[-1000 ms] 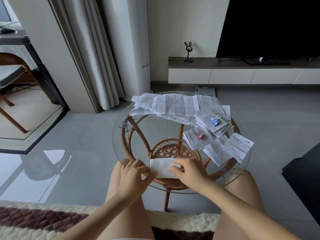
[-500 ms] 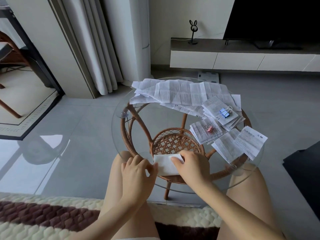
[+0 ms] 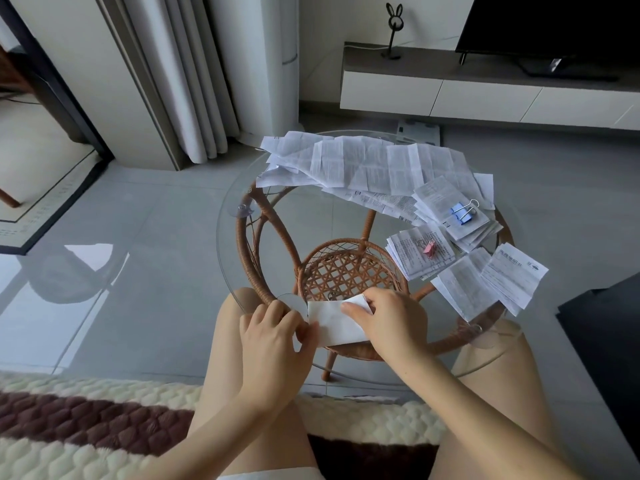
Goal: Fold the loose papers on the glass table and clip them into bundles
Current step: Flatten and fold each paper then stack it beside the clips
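I see my left hand [image 3: 273, 336] pinching the left edge of a folded paper [image 3: 332, 323] between thumb and fingertips. My right hand [image 3: 388, 320] is curled over the paper's right end and grips it, with one corner poking up at the fingers. The paper sits at the near rim of the glass table [image 3: 230, 216], above my knees and over the wicker shelf [image 3: 346, 268] that shows through the glass.

To the right lie two unclipped folded sheets [image 3: 485, 282], partly overlapping. Just beyond them is a bundle [image 3: 408, 258] held by a pink clip [image 3: 430, 248]. Farther back is a second bundle [image 3: 440, 199] with a blue clip [image 3: 460, 213]. The loose papers [image 3: 360, 164] are spread in an overlapping heap across the far side of the table, touching the blue-clipped bundle.
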### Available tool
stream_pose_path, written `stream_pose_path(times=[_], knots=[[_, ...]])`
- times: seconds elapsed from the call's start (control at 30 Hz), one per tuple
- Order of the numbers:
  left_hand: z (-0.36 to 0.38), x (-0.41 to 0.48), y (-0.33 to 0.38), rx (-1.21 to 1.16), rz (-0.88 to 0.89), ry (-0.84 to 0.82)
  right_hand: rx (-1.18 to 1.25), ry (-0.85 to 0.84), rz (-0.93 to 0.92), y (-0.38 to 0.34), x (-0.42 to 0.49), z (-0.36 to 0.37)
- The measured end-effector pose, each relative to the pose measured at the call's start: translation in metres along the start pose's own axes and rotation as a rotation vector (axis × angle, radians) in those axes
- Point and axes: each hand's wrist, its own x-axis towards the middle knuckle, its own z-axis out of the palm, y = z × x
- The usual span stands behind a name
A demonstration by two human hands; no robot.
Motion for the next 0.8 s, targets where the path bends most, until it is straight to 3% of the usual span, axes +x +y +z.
stream_pose_path(times=[0.23, 0.37, 0.47, 0.67, 0.8], knots=[[0.003, 0.0, -0.003, -0.058, 0.073, 0.019, 0.031, 0.025, -0.009, -0.002, -0.001, 0.001], [0.002, 0.006, -0.004, -0.112, 0.345, 0.017, 0.039, 0.101, -0.07, 0.002, -0.002, 0.008], [0.004, 0.009, -0.006, -0.147, 0.511, -0.112, 0.014, 0.175, -0.094, 0.004, -0.002, 0.012], [-0.005, 0.013, -0.002, -0.173, 0.441, -0.275, 0.074, 0.209, -0.128, 0.007, -0.007, 0.009], [-0.007, 0.015, 0.0, -0.167, 0.45, -0.297, -0.101, 0.301, -0.257, 0.0, -0.026, 0.01]])
